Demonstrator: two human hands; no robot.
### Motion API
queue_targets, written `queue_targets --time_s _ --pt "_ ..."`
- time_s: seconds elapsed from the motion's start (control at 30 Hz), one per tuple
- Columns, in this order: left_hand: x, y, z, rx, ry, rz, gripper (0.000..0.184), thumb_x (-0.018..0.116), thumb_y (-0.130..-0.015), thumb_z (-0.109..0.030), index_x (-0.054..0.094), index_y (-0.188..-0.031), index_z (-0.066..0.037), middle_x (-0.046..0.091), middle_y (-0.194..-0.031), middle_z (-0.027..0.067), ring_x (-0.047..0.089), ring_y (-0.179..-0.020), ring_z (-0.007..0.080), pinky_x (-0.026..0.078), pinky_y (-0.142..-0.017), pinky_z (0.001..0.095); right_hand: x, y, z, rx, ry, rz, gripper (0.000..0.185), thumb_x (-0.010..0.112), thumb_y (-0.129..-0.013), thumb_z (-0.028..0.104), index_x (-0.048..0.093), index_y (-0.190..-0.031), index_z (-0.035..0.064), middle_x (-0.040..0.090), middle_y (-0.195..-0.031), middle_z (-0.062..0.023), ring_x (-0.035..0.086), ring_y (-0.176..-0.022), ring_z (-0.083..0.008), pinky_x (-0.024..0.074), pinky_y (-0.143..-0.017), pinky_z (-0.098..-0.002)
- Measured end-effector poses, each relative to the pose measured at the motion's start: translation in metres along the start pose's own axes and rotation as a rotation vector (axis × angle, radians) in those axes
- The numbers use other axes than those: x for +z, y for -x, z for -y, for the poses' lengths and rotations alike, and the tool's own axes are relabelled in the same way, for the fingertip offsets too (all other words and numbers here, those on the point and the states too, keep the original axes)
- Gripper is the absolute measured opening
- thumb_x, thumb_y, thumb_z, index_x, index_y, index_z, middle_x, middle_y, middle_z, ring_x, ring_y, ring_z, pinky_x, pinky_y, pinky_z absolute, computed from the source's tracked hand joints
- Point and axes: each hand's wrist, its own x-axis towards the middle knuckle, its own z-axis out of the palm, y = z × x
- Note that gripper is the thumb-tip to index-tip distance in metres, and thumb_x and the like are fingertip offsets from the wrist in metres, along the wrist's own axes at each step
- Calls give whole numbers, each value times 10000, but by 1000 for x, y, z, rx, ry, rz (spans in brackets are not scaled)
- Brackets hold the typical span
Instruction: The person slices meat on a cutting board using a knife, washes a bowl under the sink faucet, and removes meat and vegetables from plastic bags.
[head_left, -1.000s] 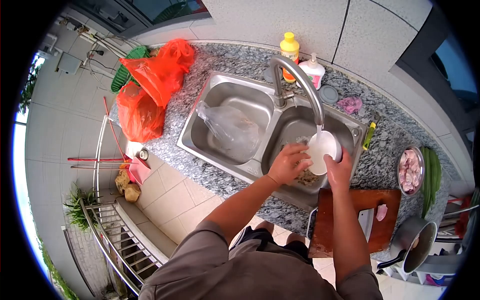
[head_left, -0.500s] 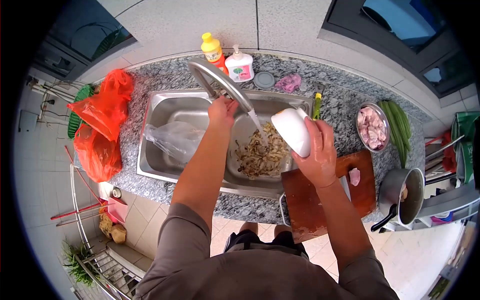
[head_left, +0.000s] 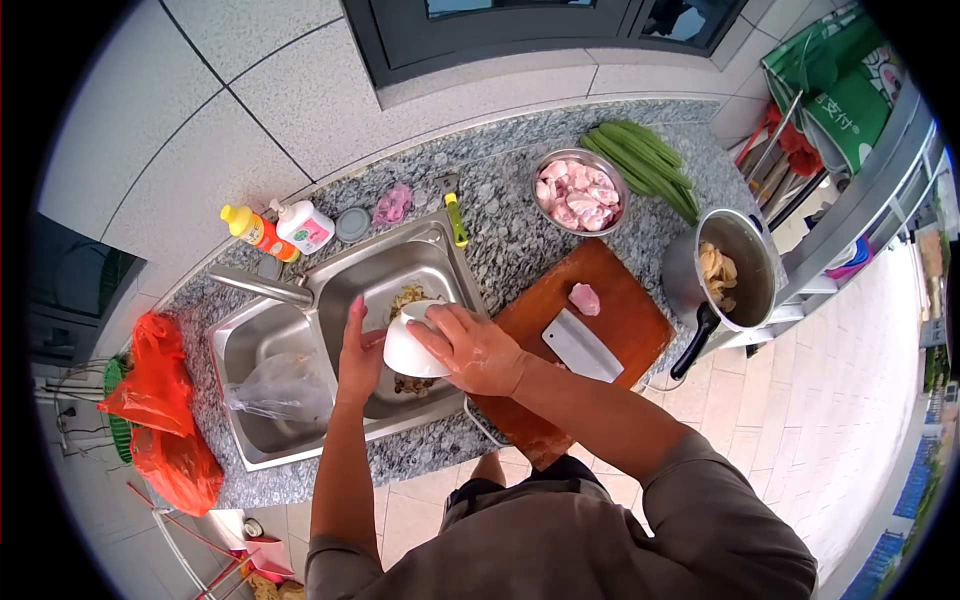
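Clamping the white bowl [head_left: 408,350], the right hand [head_left: 484,358] has its fingers spread over the outside, and the bowl hangs tipped above the right basin [head_left: 350,285]. Its inside is turned from view, so whether anything is in it cannot be told. The left hand [head_left: 362,352] is held open just beside the bowl, fingers pointing away from the body and thumb towards the bowl; whether it touches is unclear. Both forearms reach forward, the right one slanting in across the board [head_left: 530,310], its wrist near level with the bowl, the left one nearly straight.

Brown pieces [head_left: 412,384] lie loose in the basin under the bowl, none of them gathered up as far as can be seen. The tap [head_left: 262,288] points away over the left basin [head_left: 240,345], where a clear bag [head_left: 285,388] lies; no running water can be made out.

On the board, one piece of meat [head_left: 584,299] sits apart, uncut as it looks, near the cleaver [head_left: 583,345]. Cut meat [head_left: 577,190] already fills the steel dish [head_left: 547,222], the beans [head_left: 640,160] beside it look whole, and the pot [head_left: 680,278] holds pale pieces [head_left: 716,272].
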Motion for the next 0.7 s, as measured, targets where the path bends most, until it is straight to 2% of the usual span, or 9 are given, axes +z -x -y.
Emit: queue_targets --time_s 0.03,0.1,0.17,0.2,0.3,0.43,0.5,0.57,0.7 --pt "5 7 16 263 89 75 743 579 -944 113 370 -1598 -172 473 -1548 146 673 -1111 195 551 -945 320 0 5 1 -37 -16 -31 591 672 -858 190 529 -1410 35 518 -1242 -153 572 -1127 -326 537 -926 -426" --pt "3 14 36 338 55 128 744 549 -911 162 412 -1570 -155 514 -1515 141 678 -1132 229 546 -950 328 -8 10 3 -80 -27 -35 573 663 -861 174 537 -1402 36 521 -1238 -157 580 -1117 -323 541 -923 -423" --pt "0 17 8 449 -358 270 743 565 -864 169 450 -1535 -129 562 -1457 163 671 -1169 276 538 -966 331 -14 16 -1 -69 -52 -27 592 681 -832 164 543 -1393 34 521 -1235 -160 583 -1117 -325 543 -921 -417" --pt "10 35 -51 257 -378 282 752 604 -825 140 461 -1517 -115 594 -1402 173 653 -1203 309 527 -992 343 -20 16 -1 -11 -102 -12 627 706 -791 145 546 -1388 34 520 -1228 -158 586 -1124 -328 543 -926 -416" --pt "35 39 -73 384 -268 157 669 684 -817 27 521 -1450 -117 658 -1296 182 674 -1136 366 563 -923 395 -33 20 -2 63 -105 -30 748 785 -724 186 527 -1412 43 510 -1245 -149 572 -1171 -339 546 -946 -418" --pt "49 21 -78 582 -562 -64 469 702 -833 -61 620 -1290 -131 731 -1057 173 704 -888 413 578 -728 467 -57 17 -1 31 -86 -6 811 842 -726 248 503 -1434 46 486 -1336 -165 562 -1215 -367 545 -961 -439" --pt "60 4 -76 577 -632 -117 471 669 -836 -27 613 -1292 -131 726 -1030 198 700 -885 423 574 -729 481 -75 14 0 111 -32 -87 789 866 -722 253 534 -1412 60 476 -1378 -171 580 -1196 -370 563 -920 -440" --pt "80 -20 -69 314 -615 -107 377 593 -926 -94 601 -1302 -126 714 -939 255 686 -825 456 564 -718 516 -92 30 -2 249 -33 -165 668 843 -785 219 566 -1370 53 521 -1372 -159 606 -1165 -342 551 -946 -445" --pt "125 -73 -68 -320 -86 156 333 490 -977 -164 606 -1214 39 737 -923 247 730 -753 364 590 -651 479 -120 104 -6 525 -164 -239 386 754 -858 63 644 -1227 37 635 -1200 -132 691 -947 -258 588 -771 -366"
